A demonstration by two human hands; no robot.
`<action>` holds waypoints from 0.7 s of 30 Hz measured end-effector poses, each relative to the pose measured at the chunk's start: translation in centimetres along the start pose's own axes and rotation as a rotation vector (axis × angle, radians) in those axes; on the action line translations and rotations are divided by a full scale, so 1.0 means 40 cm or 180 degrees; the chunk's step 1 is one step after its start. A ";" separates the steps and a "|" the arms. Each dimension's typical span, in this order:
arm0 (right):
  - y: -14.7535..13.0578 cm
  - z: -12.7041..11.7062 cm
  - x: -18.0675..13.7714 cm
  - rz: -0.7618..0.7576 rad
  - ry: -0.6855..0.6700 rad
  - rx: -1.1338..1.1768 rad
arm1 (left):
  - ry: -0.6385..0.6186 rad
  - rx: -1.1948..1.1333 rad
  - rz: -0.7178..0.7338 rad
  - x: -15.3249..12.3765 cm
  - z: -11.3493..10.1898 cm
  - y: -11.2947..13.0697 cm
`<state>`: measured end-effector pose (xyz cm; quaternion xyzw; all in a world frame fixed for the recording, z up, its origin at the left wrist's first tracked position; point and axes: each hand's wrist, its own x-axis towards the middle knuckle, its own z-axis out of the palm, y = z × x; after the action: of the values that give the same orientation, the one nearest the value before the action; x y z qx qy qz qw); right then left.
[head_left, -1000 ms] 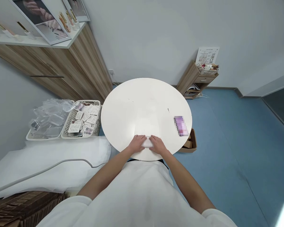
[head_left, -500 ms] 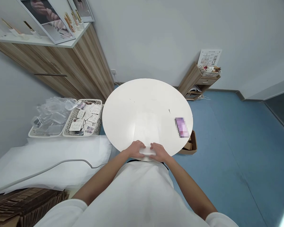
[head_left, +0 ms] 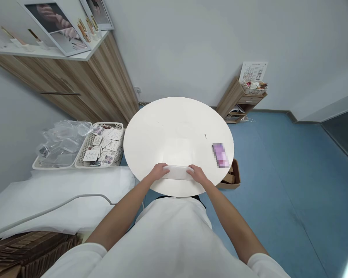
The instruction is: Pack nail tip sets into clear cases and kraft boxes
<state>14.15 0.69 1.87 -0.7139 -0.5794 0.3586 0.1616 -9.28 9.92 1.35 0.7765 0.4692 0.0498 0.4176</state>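
Observation:
A small white oblong thing (head_left: pixel 177 172), perhaps a folded cloth or a case, lies near the front edge of a round white table (head_left: pixel 176 127). My left hand (head_left: pixel 159 171) grips its left end and my right hand (head_left: pixel 196 173) grips its right end, fingers curled over it. A blurred purple item (head_left: pixel 220 155) lies on the table's right side, apart from my hands.
Left of the table stand a white basket of printed cards (head_left: pixel 103 146) and a tray of clear plastic boxes (head_left: pixel 58 145). A white covered surface (head_left: pixel 60 193) lies below them. A wooden cabinet (head_left: pixel 75 81), a small wooden shelf unit (head_left: pixel 240 98) and a cardboard box (head_left: pixel 231 177) are around.
My hands have moved apart, from the middle of the white thing to its two ends, so more of it shows. It sits slightly farther from the table's front edge.

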 end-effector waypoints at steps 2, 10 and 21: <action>0.022 0.009 0.000 0.0153 0.0274 0.0079 | 0.0141 0.0074 -0.0272 0.006 0.009 -0.018; 0.075 0.033 -0.037 0.0424 0.1157 -0.0142 | 0.0796 0.0213 -0.0614 -0.015 0.030 -0.045; -0.024 0.048 -0.007 -0.0879 -0.0103 -0.1251 | 0.0012 0.1333 0.0932 -0.021 0.077 0.069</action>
<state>12.10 0.33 1.24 -0.6398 -0.7327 0.2249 0.0577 -6.43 6.84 1.54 0.9056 0.3527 0.0130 0.2352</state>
